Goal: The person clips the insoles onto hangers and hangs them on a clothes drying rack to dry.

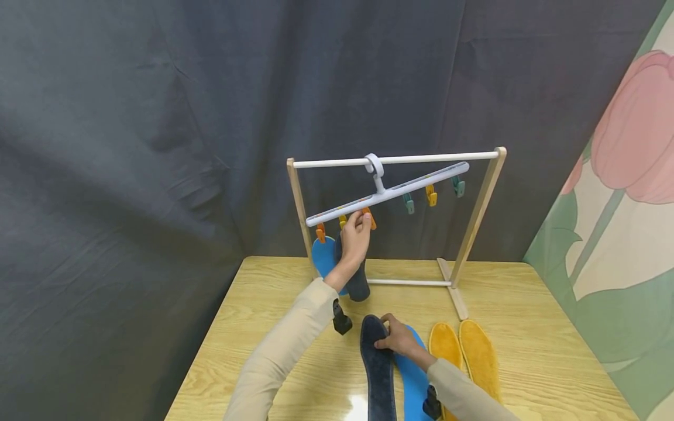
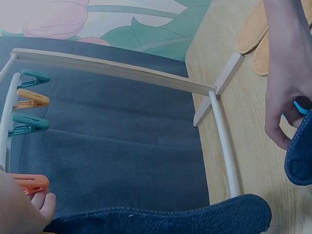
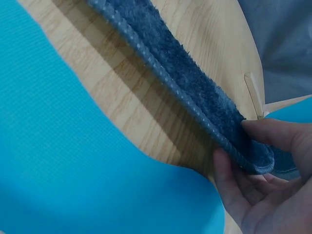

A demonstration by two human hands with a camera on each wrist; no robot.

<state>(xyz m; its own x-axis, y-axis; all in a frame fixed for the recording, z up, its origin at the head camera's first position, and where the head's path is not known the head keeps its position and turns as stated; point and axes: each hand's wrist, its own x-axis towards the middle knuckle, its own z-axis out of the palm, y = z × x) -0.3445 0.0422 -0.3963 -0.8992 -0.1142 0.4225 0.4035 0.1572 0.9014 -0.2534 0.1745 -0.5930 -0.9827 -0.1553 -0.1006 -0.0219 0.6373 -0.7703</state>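
Note:
My left hand (image 1: 356, 238) is up at the hanger (image 1: 411, 187), pinching an orange clip (image 2: 33, 182) on its lower left half. Beside that hand a dark blue insole (image 1: 360, 285) hangs below a yellow clip (image 1: 343, 221). Further left, a bright blue insole (image 1: 322, 256) hangs from another orange clip (image 1: 320, 233). Down at the table, my right hand (image 1: 400, 339) pinches the end of a second dark blue fuzzy insole (image 3: 190, 92) between thumb and fingers. That end is lifted off the wood. Part of a bright blue insole (image 1: 413, 380) lies under my right forearm.
Two yellow insoles (image 1: 480, 356) lie right of my right arm. The hanger tilts, left end low, from the white rod (image 1: 442, 158) of a wooden stand (image 1: 478, 216). Green clips (image 1: 409, 203) and a yellow clip (image 1: 432, 195) hang on its right half. A dark curtain (image 1: 158, 146) stands behind.

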